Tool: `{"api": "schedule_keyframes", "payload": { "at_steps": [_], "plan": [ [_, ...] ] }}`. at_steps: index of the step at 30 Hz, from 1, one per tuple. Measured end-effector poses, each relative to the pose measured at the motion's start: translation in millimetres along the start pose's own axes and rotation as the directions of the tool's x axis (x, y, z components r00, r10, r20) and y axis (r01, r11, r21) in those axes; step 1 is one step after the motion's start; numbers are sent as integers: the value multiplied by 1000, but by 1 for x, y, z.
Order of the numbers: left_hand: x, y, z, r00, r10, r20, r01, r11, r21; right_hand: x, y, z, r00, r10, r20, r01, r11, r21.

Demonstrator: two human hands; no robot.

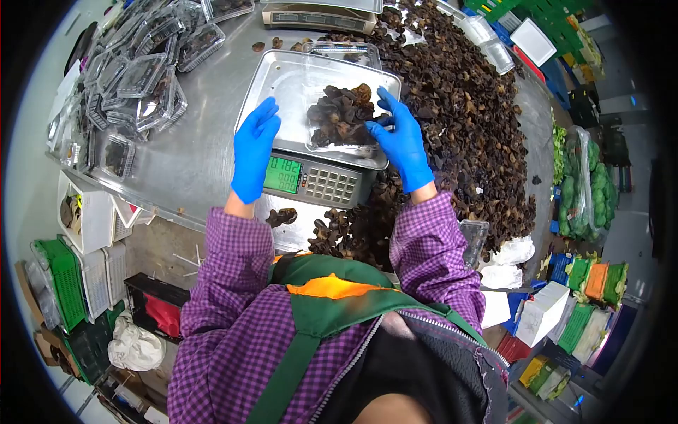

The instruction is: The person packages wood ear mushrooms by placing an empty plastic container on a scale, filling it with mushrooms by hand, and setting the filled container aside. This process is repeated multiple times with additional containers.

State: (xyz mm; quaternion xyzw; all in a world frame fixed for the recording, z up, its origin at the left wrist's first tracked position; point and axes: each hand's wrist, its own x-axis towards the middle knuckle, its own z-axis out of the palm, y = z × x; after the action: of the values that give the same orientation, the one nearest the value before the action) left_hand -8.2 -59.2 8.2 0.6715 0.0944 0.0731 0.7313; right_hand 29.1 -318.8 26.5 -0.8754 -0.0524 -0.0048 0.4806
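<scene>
A clear plastic clamshell box [342, 148] with its lid raised lies on the metal pan [275, 78] of a weighing scale [328, 182]. Dark brown wood ear mushrooms [342, 116] fill its near half. The green display [284, 174] is lit and reads about 0.182. My left hand [256, 150], in a blue glove, is open over the pan's left edge, fingers stretched and nothing in them. On the box's right side is my right hand [404, 141], also blue-gloved, its thumb and fingers apart and curved, fingertips right at the mushrooms.
A wide heap of loose mushrooms [466, 127] covers the table's right side. Filled clear boxes [138, 78] are piled on the left. A second scale [318, 20] stands behind. Some loose mushrooms [339, 232] lie in front of the scale. Crates [60, 283] stand on the floor.
</scene>
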Motion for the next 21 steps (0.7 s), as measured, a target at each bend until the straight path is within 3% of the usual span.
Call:
{"api": "schedule_keyframes", "payload": {
  "at_steps": [3, 5, 7, 8, 9, 11, 13, 14, 15, 17, 18, 19, 21],
  "plan": [
    [32, -4, 15, 998, -32, 52, 32, 999, 12, -16, 19, -9, 999, 10, -44, -10, 1000, 0],
    [55, -12, 28, 989, -135, 67, 135, 991, 3, -31, 40, -13, 995, 50, -86, -51, 999, -6],
    [79, -25, 35, 981, -150, 123, 161, 984, -79, -44, 67, -14, 974, 3, -227, -13, 999, -41],
    [97, -42, 35, 981, -138, 135, 162, 968, -191, -51, 69, -16, 974, 154, -167, -127, 979, 163],
    [107, -51, 37, 981, -125, 148, 164, 940, -300, -55, 64, -19, 972, 156, -175, -128, 978, 162],
    [100, -21, 43, 989, -62, 136, 100, 951, -293, -59, 50, -25, 912, 406, 61, -401, 850, 341],
    [86, -6, 40, 988, -5, 157, 32, 985, -169, -56, 46, -22, 905, 417, 85, -413, 815, 407],
    [75, 12, 39, 978, -78, 194, 89, 995, -49, -52, 42, -21, 881, 458, 124, -459, 757, 465],
    [63, 10, 38, 975, -79, 206, 90, 995, -44, -49, 38, -20, 855, 492, 167, -500, 693, 519],
    [41, 3, 32, 969, -5, 246, -50, 974, 219, -43, 36, -16, 843, 507, 181, -515, 665, 540],
    [34, 2, 26, 963, -68, 260, -33, 929, 368, -41, 38, -13, 851, 489, 190, -510, 685, 520],
    [25, 0, 18, 963, -70, 261, -33, 929, 370, -39, 40, -10, 859, 471, 202, -504, 706, 498],
    [11, -8, 5, 886, -266, 379, 177, 951, 253, -36, 40, -5, 865, 455, 210, -496, 720, 486]
  ]
}}
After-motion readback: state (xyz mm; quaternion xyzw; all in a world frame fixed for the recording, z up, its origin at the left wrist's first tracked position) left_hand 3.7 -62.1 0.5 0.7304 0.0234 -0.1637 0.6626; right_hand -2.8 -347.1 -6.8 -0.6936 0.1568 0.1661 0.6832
